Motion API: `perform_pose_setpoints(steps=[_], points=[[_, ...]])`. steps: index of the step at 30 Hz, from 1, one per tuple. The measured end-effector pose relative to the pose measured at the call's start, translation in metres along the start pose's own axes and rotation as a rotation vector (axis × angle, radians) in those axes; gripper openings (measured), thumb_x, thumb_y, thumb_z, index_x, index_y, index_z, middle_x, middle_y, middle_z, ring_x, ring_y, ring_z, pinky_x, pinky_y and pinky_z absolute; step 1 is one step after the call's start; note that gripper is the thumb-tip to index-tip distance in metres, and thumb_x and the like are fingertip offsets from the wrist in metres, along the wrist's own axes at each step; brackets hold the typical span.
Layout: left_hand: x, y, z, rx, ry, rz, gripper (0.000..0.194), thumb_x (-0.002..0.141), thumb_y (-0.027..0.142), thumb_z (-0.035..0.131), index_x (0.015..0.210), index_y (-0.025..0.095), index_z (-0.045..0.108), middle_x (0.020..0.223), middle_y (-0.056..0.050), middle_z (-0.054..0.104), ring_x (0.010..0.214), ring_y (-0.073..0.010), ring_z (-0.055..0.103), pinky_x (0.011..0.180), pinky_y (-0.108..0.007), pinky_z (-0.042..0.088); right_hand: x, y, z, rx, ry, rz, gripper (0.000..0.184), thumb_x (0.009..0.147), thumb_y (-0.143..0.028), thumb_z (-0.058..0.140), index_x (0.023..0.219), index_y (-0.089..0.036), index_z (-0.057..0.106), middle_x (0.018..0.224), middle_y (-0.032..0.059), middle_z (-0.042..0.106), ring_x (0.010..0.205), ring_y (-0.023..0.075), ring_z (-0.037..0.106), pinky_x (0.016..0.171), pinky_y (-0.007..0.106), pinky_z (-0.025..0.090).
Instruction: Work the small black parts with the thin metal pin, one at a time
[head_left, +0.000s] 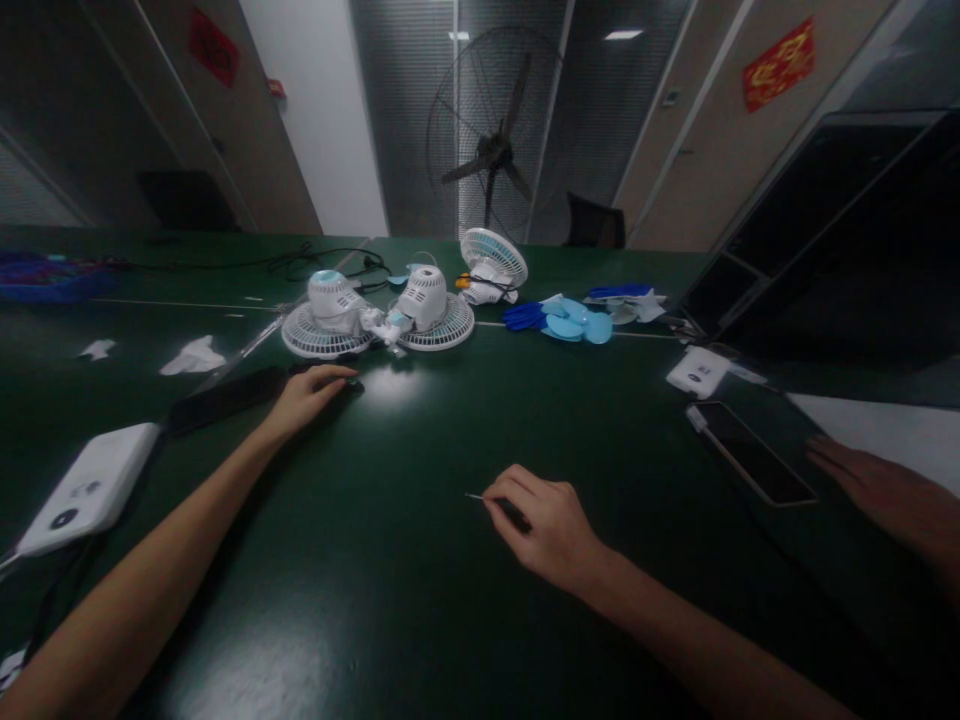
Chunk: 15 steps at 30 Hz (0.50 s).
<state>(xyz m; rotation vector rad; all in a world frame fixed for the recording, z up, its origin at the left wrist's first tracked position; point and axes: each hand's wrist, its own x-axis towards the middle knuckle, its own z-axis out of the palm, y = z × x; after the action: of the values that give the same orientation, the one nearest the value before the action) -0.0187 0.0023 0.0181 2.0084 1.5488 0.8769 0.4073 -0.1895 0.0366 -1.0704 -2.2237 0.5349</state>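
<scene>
My left hand [306,395] reaches across the table, thumb and fingers closing on a small dark object [355,386] too blurred to identify. Just beyond it, two small white fans [322,325] lie face down, their light-blue and white motor housings up. Nearer to me, my right hand [544,520] is raised over the table, its thumb and forefinger pinched on a thin metal pin-like piece [473,496]. Only the tip of that piece sticks out to the left.
A third small fan [491,265] stands behind, beside blue gloves [525,317] and light-blue fan blades [576,322]. White power banks [94,485] and a phone [754,453] lie at the sides. Another person's hand [885,490] rests at the right edge. Tissues [193,356] lie left.
</scene>
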Motion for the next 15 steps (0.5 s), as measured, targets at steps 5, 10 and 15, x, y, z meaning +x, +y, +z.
perform_pose_setpoints(steps=[5, 10, 15], points=[[-0.003, 0.007, 0.001, 0.008, -0.027, 0.021, 0.05, 0.088, 0.064, 0.07, 0.115, 0.022, 0.079, 0.121, -0.01, 0.078, 0.107, -0.0304, 0.073, 0.096, -0.041, 0.057, -0.001, 0.0, 0.0, -0.03, -0.018, 0.012, 0.013, 0.103, -0.015, 0.06, 0.11, -0.018, 0.071, 0.105, 0.0052, 0.071, 0.078, 0.013, 0.068, 0.065, 0.023, 0.058], [-0.018, 0.054, 0.021, -0.019, -0.289, 0.191, 0.033, 0.095, 0.047, 0.069, 0.113, 0.022, 0.078, 0.115, -0.009, 0.076, 0.101, -0.0262, 0.071, 0.089, -0.037, 0.055, 0.0, 0.001, 0.0, -0.033, -0.013, 0.025, 0.013, 0.102, -0.015, 0.061, 0.111, -0.018, 0.07, 0.105, 0.005, 0.071, 0.079, 0.0137, 0.068, 0.065, 0.023, 0.057], [-0.057, 0.127, 0.072, -0.138, -0.559, 0.413, 0.019, 0.098, 0.031, 0.066, 0.113, 0.021, 0.072, 0.11, -0.007, 0.072, 0.093, -0.0205, 0.066, 0.084, -0.033, 0.052, 0.001, 0.0, 0.001, -0.063, 0.004, 0.034, 0.013, 0.104, -0.017, 0.059, 0.109, -0.019, 0.071, 0.104, 0.0052, 0.071, 0.078, 0.0135, 0.067, 0.064, 0.022, 0.055]])
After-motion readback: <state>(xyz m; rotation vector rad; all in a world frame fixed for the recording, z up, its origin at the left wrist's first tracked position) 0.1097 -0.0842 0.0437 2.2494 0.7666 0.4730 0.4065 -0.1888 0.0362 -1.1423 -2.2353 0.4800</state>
